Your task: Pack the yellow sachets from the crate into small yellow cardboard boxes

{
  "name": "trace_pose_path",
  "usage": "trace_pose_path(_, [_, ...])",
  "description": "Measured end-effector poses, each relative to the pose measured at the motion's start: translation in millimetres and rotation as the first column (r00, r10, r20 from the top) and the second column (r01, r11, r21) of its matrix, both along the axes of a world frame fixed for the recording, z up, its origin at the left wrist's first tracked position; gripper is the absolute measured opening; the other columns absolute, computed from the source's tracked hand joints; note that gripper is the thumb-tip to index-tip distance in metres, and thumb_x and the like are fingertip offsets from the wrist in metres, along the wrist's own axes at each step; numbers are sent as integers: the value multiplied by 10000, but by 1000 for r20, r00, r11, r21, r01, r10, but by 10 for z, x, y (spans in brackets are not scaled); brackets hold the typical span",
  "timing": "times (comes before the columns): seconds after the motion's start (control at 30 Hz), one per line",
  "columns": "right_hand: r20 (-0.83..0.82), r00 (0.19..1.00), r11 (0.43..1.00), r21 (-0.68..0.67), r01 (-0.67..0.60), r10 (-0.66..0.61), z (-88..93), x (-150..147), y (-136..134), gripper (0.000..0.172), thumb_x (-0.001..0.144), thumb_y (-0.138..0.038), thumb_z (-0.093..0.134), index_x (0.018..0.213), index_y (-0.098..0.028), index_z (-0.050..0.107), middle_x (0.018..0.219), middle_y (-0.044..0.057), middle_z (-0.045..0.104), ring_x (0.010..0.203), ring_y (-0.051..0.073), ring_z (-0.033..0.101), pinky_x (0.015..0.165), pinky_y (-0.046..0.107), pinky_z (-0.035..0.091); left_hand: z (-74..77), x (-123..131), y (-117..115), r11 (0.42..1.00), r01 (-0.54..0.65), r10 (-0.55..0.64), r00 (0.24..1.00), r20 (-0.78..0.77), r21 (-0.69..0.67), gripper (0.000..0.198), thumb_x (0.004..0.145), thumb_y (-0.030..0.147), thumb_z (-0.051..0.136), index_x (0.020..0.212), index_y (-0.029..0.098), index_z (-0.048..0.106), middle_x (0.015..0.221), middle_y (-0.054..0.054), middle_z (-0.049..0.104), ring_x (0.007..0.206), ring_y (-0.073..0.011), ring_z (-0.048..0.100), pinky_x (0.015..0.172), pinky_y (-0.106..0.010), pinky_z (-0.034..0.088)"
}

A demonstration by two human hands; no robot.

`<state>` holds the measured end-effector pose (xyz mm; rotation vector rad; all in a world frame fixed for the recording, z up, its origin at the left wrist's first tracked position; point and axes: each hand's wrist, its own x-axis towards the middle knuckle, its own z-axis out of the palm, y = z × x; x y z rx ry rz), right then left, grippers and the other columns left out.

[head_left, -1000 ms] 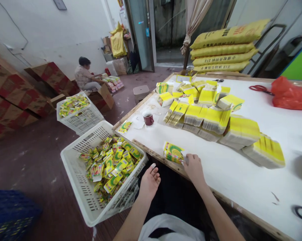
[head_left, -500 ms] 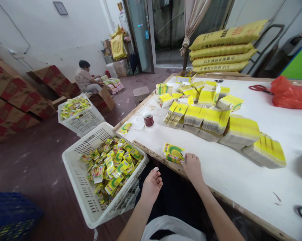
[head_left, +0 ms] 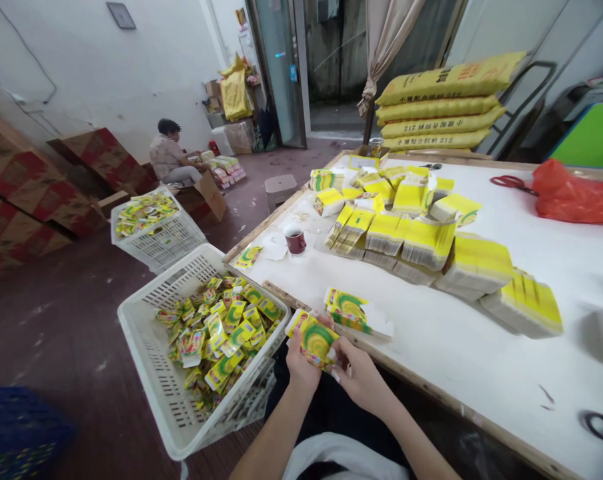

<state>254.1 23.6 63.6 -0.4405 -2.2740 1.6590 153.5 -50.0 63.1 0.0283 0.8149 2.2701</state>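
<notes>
Between my two hands, just off the table's front edge, is a flat yellow-green printed carton [head_left: 312,339]. My left hand [head_left: 301,363] grips it from the left and beneath, fingers behind it. At its lower right corner, my right hand [head_left: 357,373] pinches the carton with thumb and fingers. A small stack of similar flat cartons [head_left: 350,310] lies on the table [head_left: 431,347] near the edge, white flaps pointing right. To my left, a white plastic crate [head_left: 154,373] holds many yellow-green cartons [head_left: 231,327].
Bundled yellow carton stacks [head_left: 426,240] line the table beyond a maroon mug [head_left: 295,240]. Scissors [head_left: 601,425] and a red plastic bag [head_left: 576,193] lie at right. Yellow sacks [head_left: 441,110] stand behind. A second crate [head_left: 166,233] and a seated person [head_left: 169,153] are at far left.
My right hand has left the table stack and come back toward my left hand with a carton. My left hand, empty before, now holds that carton too. The view has shifted slightly.
</notes>
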Motion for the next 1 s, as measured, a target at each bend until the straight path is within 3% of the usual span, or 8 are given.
trace_pose_path(0.13, [-102,993,987,-153,50,-66,39,-46,-206,100,765,-168,528,816,-211,453,757,-23,468,674,132,425,618,256,373,116,-21,78,993,-108,108,994,2,56,415,740,582,645,785,170,613,679,-12,543,650,-150,551,685,-302,489])
trace_pose_path(0.23, [-61,998,978,-207,4,-17,-9,-71,-232,163,735,-163,577,836,-211,458,767,-32,466,680,127,407,618,251,361,18,-10,77,977,-202,202,979,-3,-72,486,705,648,667,690,181,533,597,37,446,531,-90,429,554,-225,416])
trace_pose_path(0.3, [-22,1000,970,-243,-3,-3,-66,-78,-179,232,724,-167,612,899,-214,467,775,-38,478,680,126,420,626,252,369,-80,8,44,964,-222,212,974,-85,-147,514,692,680,668,709,186,529,614,41,454,537,-84,428,543,-210,404])
trace_pose_path(0.4, [-32,995,965,-251,80,-91,-127,-69,-19,262,779,-236,617,997,-218,473,769,-37,482,678,134,445,633,262,379,-173,23,-16,973,-155,108,961,-253,-174,545,692,684,670,922,196,593,796,-11,587,718,-138,562,702,-256,476])
trace_pose_path(0.53, [-118,984,947,-309,91,-133,-89,-31,184,257,863,-393,578,1027,-218,487,795,-11,497,721,156,478,658,276,397,-181,-8,-40,973,-52,-32,936,-351,-227,487,727,463,759,1119,222,601,1064,-57,654,999,-202,605,898,-303,464])
trace_pose_path(0.7, [-98,991,863,-504,31,-92,-29,10,183,329,876,-528,552,1005,-230,503,780,-8,530,705,158,511,661,278,424,-187,-17,-40,938,-90,-35,937,-348,-336,335,692,400,793,916,175,686,838,-26,696,767,-154,615,755,-250,481])
trace_pose_path(0.8, [-93,991,812,-584,24,-97,-62,11,142,396,846,-581,572,1038,-243,495,801,6,577,710,168,557,661,288,456,-190,14,-54,934,-38,-88,940,-331,-356,324,716,409,770,914,160,708,864,-45,715,798,-172,629,774,-270,487])
trace_pose_path(1.0, [-75,988,920,-380,95,-133,-116,27,243,341,817,-524,619,941,-208,591,835,48,660,755,199,614,729,343,516,-126,41,-93,865,-116,-113,903,-414,-488,259,763,382,728,862,142,740,786,-37,726,717,-160,615,705,-255,476])
